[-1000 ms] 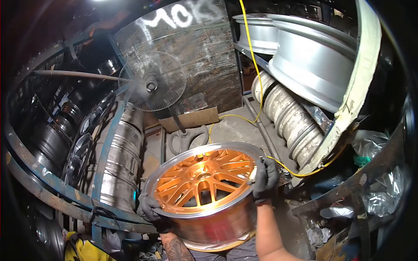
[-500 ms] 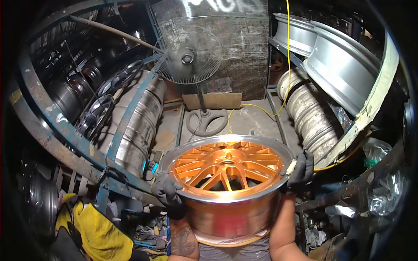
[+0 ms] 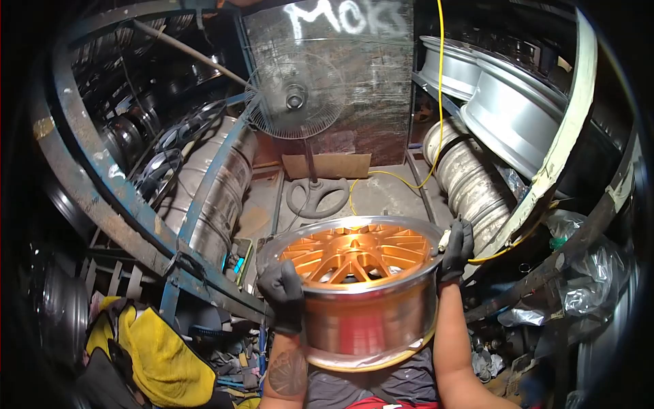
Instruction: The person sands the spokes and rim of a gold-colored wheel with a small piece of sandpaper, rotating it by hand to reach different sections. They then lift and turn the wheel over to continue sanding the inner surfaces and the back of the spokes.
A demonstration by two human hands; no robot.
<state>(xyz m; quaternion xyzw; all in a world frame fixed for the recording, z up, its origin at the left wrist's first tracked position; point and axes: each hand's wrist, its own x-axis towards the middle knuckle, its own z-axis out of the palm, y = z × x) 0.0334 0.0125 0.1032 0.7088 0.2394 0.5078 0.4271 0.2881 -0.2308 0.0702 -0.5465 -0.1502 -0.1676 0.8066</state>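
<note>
A car wheel rim (image 3: 357,271) with orange spokes and a shiny silver lip is held in front of my lap, its spoked face tilted up. My left hand (image 3: 281,293), in a dark glove, is closed at the lip on the near left side. On the right, my gloved right hand (image 3: 458,252) grips the edge with its fingers pointing up. A small pale thing (image 3: 444,241) shows by that thumb; I cannot make out what it is. The barrel below is silver with a reddish reflection.
A pedestal fan (image 3: 296,99) stands ahead, before a dark panel (image 3: 375,75). Metal racks flank me, with stacked wheel rims (image 3: 211,180) on the left and large silver rims (image 3: 514,112) on the right. A yellow cable (image 3: 441,82) hangs down. A yellow cloth (image 3: 163,358) lies lower left.
The wheel rim has tilted, showing more of its barrel. My left hand has moved right and nearer along the lip; my right hand is slightly higher. The view has shifted a little.
</note>
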